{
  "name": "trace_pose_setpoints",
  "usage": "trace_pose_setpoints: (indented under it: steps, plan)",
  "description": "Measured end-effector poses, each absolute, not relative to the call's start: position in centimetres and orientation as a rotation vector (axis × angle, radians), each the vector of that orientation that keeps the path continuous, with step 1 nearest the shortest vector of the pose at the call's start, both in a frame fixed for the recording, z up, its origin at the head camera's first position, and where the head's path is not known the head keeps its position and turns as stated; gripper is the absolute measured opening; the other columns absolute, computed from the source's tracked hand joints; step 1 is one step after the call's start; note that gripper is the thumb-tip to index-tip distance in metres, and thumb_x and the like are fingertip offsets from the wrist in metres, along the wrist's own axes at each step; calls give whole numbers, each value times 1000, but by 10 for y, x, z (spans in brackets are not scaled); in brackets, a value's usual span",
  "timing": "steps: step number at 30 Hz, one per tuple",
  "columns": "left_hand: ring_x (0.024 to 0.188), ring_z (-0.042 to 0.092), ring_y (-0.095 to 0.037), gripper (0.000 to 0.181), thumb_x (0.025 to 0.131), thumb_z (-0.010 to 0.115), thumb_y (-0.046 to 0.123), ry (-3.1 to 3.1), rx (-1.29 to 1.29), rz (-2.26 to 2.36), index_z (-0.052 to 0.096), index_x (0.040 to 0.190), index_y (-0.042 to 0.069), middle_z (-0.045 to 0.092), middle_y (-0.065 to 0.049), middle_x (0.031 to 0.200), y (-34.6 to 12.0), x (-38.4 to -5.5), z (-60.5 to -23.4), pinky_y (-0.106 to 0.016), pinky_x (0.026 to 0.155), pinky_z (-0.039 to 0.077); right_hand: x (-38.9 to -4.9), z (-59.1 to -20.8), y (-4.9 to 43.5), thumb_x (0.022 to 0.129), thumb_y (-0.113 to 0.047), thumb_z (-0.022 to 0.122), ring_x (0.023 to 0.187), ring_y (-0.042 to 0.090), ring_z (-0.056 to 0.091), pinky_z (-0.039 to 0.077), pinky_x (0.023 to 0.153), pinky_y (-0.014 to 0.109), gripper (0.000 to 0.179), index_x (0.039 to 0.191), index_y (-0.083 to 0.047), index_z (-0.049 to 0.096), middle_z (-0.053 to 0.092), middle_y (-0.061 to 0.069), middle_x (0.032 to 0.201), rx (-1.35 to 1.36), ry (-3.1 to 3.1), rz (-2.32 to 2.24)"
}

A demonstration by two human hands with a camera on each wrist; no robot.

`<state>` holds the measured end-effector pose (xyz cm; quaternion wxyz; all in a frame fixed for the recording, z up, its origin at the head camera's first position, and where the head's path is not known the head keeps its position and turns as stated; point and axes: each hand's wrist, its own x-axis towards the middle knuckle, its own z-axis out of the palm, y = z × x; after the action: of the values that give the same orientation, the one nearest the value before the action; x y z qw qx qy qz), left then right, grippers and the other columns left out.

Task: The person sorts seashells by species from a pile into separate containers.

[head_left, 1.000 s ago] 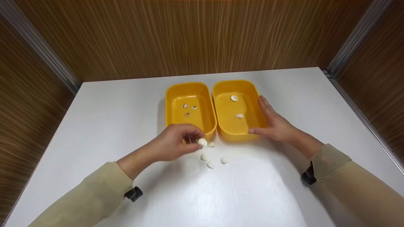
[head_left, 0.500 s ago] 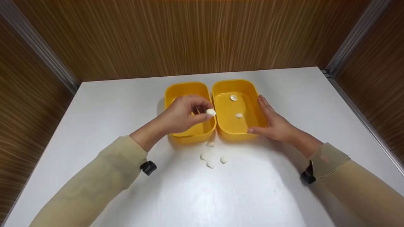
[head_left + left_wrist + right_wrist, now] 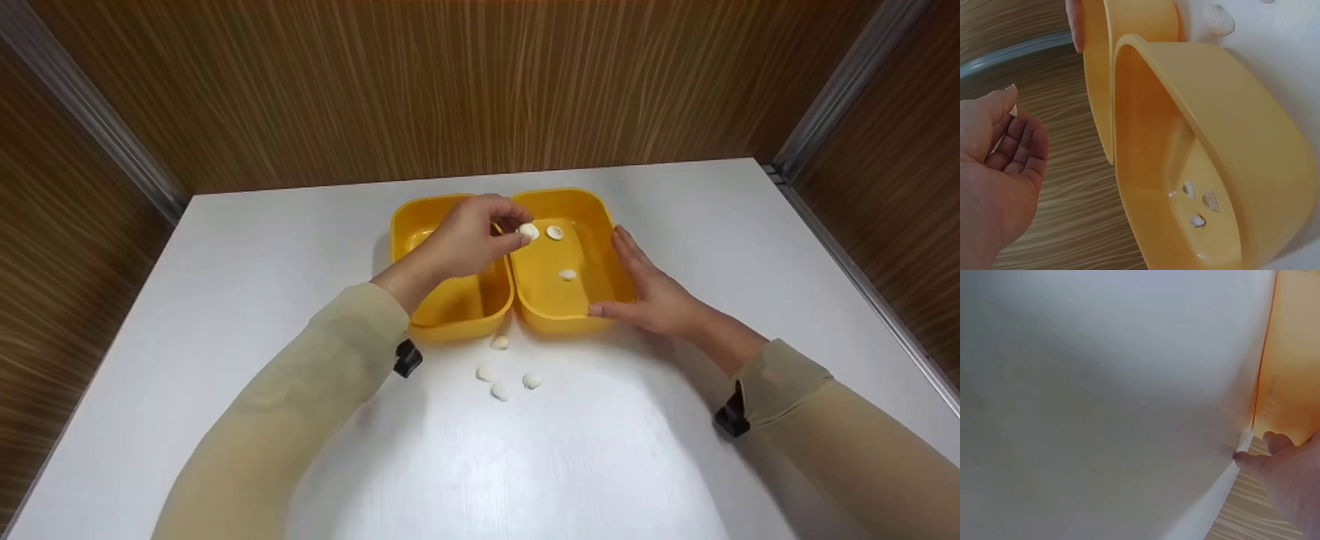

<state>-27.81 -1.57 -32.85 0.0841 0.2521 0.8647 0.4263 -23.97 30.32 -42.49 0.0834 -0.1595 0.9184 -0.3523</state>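
Note:
My left hand (image 3: 472,236) pinches a white seashell (image 3: 529,231) between thumb and fingertips, above the left side of the right yellow box (image 3: 536,296). Two pale shells lie inside that box: one cupped shell (image 3: 554,232) farther back and one small shell (image 3: 568,275) nearer the front. Spread at the box's right front corner, my right hand (image 3: 660,300) rests straight fingers along the side, its thumb at the front rim. The left yellow box (image 3: 457,327) sits close beside it, partly hidden by my left arm. The left wrist view shows small shells (image 3: 1210,200) inside it.
Several shells lie on the white table (image 3: 600,450) in front of the boxes, among them a pale shell (image 3: 500,342) near the left box and another shell (image 3: 532,381) farther forward. A wood-grain panel (image 3: 480,90) stands behind the table, with more panels at both sides.
My left hand has lifted the seashell from near the front of the left box and carried it back and right to above the right box. My right hand has stayed in place.

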Motion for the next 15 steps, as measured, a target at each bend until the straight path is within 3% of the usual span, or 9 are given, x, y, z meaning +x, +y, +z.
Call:
trace_pose_setpoints:
  steps: [15]
  plan:
    - [106,60,-17,28,104,71,16,2523,648,1316,70,131,8,67,-1,117,11,-300,-360,-23,93,54,-239,-425,307,91,-51,81,163,34,0,12,126,62,122,171,-21,-6,-13,-6,177,-437,2748,-1036]
